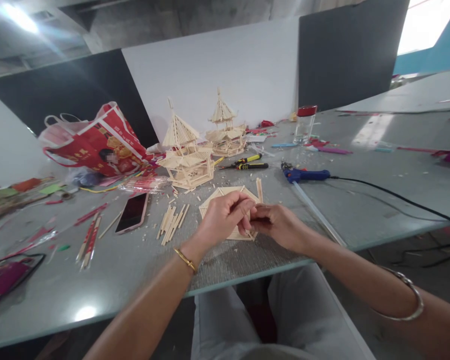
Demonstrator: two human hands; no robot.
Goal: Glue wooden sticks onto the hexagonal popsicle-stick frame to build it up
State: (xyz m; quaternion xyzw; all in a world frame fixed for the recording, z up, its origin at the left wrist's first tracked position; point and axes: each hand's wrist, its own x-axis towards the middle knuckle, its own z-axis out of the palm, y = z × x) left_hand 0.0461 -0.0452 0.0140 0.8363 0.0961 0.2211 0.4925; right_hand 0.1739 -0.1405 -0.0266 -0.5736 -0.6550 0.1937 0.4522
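Note:
My left hand [225,216] and my right hand [277,226] meet over a flat hexagonal panel of wooden sticks [219,196] lying on the grey table [135,270]. Both hands have their fingers curled and pinched together at the same spot, on a small wooden stick that is mostly hidden by the fingers. A loose pile of sticks [171,220] lies just left of my left hand. Behind the panel stand two stick-built pavilion models, the nearer one [185,152] and the farther one [225,127].
A blue glue gun [303,174] with a black cable lies to the right, a phone [132,212] to the left. Yellow-handled pliers [247,162], a red shopping bag [93,142], a red-lidded jar [305,124], red-wrapped sticks [89,240] and scraps litter the table.

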